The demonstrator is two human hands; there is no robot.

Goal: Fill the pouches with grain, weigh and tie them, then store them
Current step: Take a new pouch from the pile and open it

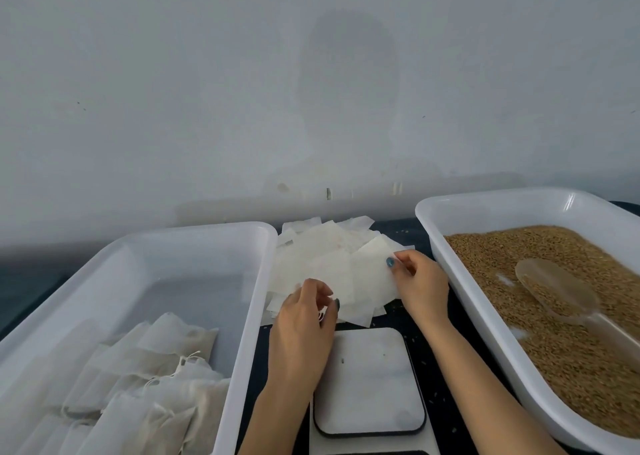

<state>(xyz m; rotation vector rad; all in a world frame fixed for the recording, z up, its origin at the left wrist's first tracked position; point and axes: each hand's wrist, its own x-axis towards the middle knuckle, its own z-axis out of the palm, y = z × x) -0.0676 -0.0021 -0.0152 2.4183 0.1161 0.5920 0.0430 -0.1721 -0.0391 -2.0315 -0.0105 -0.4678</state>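
Note:
A loose pile of empty white pouches (322, 257) lies on the dark table between two trays. My right hand (420, 283) pinches the right edge of the top pouch (372, 274) with thumb and fingers. My left hand (308, 312) has its fingers curled at the near edge of the pile, seemingly pinching a pouch's drawstring. A white scale (369, 382) with a bare square platform sits in front of the pile. The right tray (485, 208) holds brown grain (568, 333) with a clear scoop (561, 292) lying in it. Filled, tied pouches (138, 385) lie in the left tray (194, 243).
A pale wall rises directly behind the table. A few stray grains are scattered on the dark tabletop (429, 357) beside the scale. The far half of the left tray holds nothing.

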